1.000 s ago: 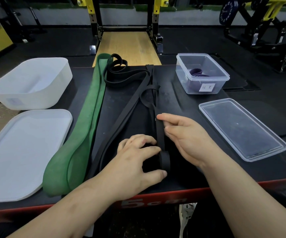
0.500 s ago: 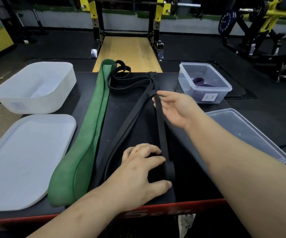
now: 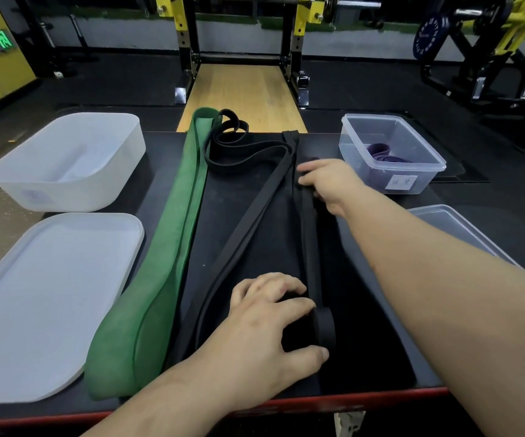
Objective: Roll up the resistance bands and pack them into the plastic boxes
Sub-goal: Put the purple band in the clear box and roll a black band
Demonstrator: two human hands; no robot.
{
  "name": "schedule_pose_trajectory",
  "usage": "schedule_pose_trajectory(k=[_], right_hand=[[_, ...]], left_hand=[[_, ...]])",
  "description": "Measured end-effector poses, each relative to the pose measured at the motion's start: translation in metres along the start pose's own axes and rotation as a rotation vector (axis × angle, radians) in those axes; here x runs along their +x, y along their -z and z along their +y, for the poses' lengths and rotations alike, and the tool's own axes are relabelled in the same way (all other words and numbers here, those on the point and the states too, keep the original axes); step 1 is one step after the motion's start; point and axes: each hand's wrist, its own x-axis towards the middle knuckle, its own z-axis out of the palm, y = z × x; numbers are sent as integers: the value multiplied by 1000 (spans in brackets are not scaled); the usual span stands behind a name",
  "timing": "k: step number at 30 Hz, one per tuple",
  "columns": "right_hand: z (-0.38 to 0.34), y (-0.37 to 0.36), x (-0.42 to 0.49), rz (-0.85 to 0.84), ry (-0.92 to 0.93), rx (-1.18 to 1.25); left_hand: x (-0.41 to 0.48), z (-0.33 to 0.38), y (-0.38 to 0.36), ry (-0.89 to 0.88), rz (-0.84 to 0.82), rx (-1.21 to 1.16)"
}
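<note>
The right hand [image 3: 327,184] has slid up the black band [image 3: 310,247] to mid-frame, its fingers [image 3: 313,182] grasping the strands taut, while the left hand [image 3: 270,323] clasps the started roll low on the surface [image 3: 378,342], so rolling can likely continue.

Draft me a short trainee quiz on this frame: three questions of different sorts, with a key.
1. True or false: the clear box holds a purple band.
2. Which hand grips the rolled end of the black band? A left hand; B right hand.
3. Fill in: the widest band laid out is coloured ___.
Key: 1 true; 2 A; 3 green.
</note>
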Motion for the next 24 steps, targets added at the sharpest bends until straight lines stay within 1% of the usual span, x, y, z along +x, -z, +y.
schedule_pose_trajectory(k=[2, 4, 8, 12, 15, 16, 19, 21, 24], right_hand=[[2, 2, 7, 44, 2, -262], [-11, 5, 9, 79, 72, -400], [-34, 11, 17, 55, 167, -786], [-65, 16, 41, 33, 197, -788], [-79, 16, 47, -47, 267, -811], [-79, 15, 44, -51, 279, -843], [-66, 10, 42, 15, 289, -956], [-52, 7, 44, 18, 259, -971], [-36, 8, 45, 20, 149, -847]], left_hand=[[0, -1, 0, 9, -5, 1], [0, -2, -1, 17, -11, 1], [0, -2, -1, 8, -3, -15], [0, -1, -2, -8, 10, -20], [2, -2, -1, -11, 12, -10], [3, -2, -1, -15, 18, -7], [3, -3, -1, -16, 16, -4], [3, -3, -1, -23, 23, -1], [2, -3, -1, -32, 33, 0]])
